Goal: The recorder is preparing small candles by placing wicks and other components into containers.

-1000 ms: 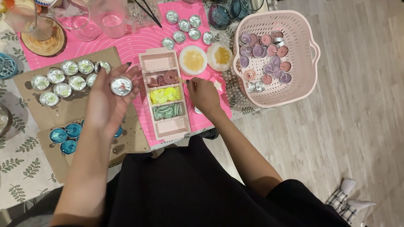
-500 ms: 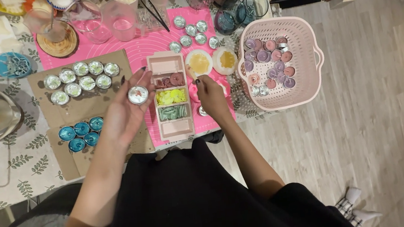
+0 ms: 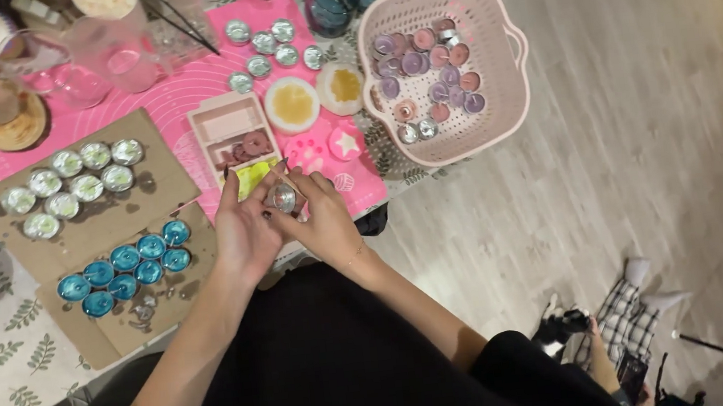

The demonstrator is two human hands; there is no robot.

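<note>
My left hand (image 3: pixel 243 229) and my right hand (image 3: pixel 324 214) meet over the near edge of the table, both on one small silver tealight cup (image 3: pixel 284 198). The cup sits in the left fingers and the right fingertips rest on its rim. Just behind the hands lies a pink compartment tray (image 3: pixel 226 124) with dark red and yellow wax pieces; its near part is hidden by my hands. The tray rests on a pink silicone mat (image 3: pixel 189 91).
Cardboard (image 3: pixel 166 174) at left carries silver tealights (image 3: pixel 73 184) and blue tealights (image 3: pixel 122 264). A pink perforated basket (image 3: pixel 502 54) of purple and pink tealights stands at right. Two round yellow wax discs (image 3: pixel 292 105), more silver cups (image 3: pixel 269 47) and glass jars (image 3: pixel 105 64) stand behind.
My left hand brought the silver cup down toward me. My right hand left the tray and joined it on the cup. The view swung left and tilted.
</note>
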